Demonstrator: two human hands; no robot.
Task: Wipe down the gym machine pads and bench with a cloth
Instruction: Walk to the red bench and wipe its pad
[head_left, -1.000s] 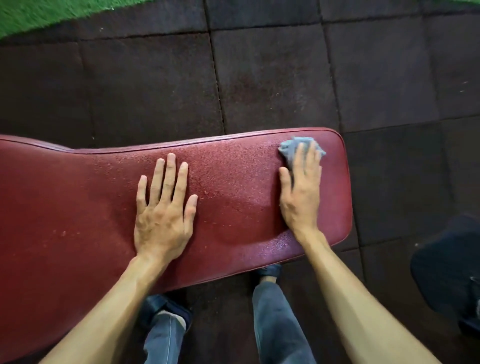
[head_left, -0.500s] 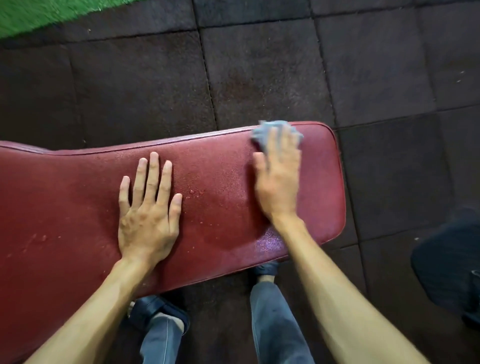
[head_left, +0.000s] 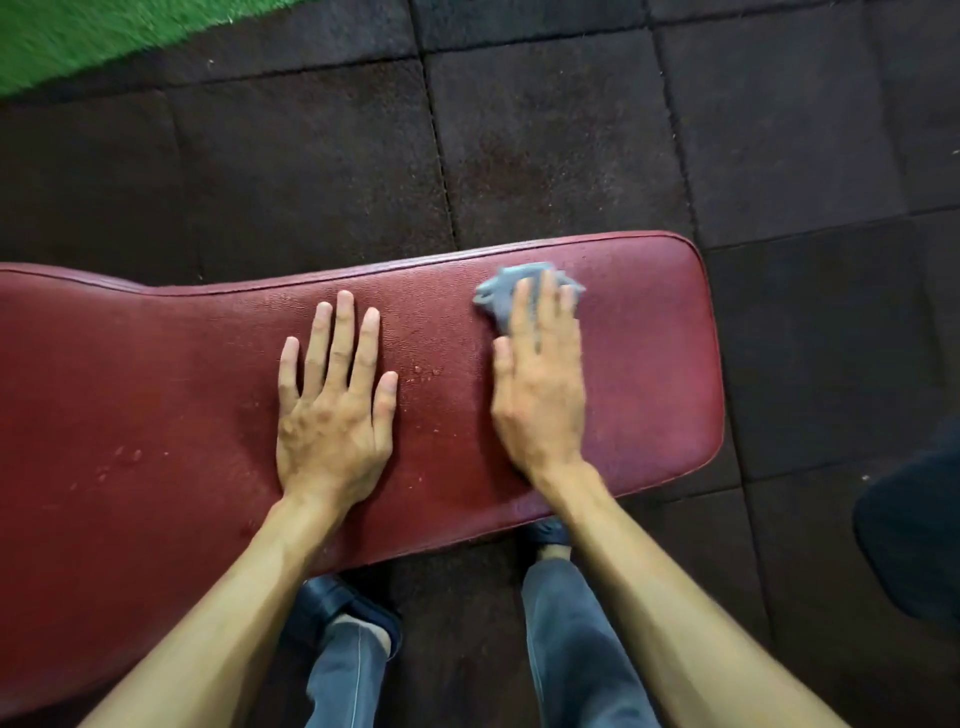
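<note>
Our blurred right hand (head_left: 540, 395) presses straight fingers (head_left: 546, 317) over most of the cloth (head_left: 500, 292). Our left hand (head_left: 332, 410) lies flat on the cut-off bench (head_left: 156, 395)

bare bench (head_left: 156, 395) surface beyond left hand (head_left: 332, 410)

We look from a single wide-angle camera on the head, facing forward and steeply down, close over the bench (head_left: 156, 415), which fills the frame's middle — floor (head_left: 311, 156) lies beyond it, our legs (head_left: 576, 649) at the bottom edge.
</note>
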